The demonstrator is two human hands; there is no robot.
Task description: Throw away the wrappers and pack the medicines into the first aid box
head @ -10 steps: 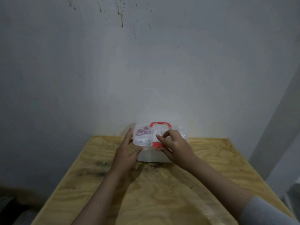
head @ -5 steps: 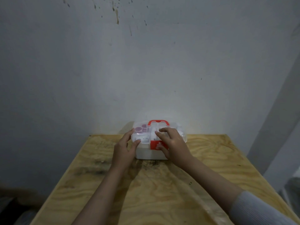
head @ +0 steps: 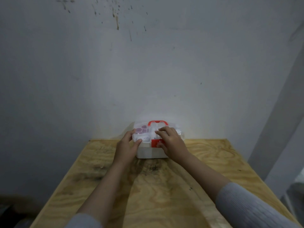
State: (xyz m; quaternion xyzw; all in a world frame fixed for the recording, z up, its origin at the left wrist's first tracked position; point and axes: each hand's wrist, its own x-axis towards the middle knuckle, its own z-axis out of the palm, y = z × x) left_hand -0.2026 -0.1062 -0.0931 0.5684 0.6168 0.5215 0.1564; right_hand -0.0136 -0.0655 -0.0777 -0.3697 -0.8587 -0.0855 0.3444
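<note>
The right hand [head: 171,143] covers part of the first aid box [head: 148,151] latch; contents under the clear lid are too blurred to identify.

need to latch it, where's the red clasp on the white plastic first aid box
On the front face of the white plastic first aid box, at the wooden table's far edge, the red clasp sits under the right hand.

I saw the first aid box [head: 148,151] standing at the far edge of the wooden table, against the wall. It had a white body, a clear lid that was down, a red handle [head: 158,123] and a red latch [head: 155,143]. Through the lid I could see pink-capped medicine bottles [head: 141,129] inside, on its left side.
</note>
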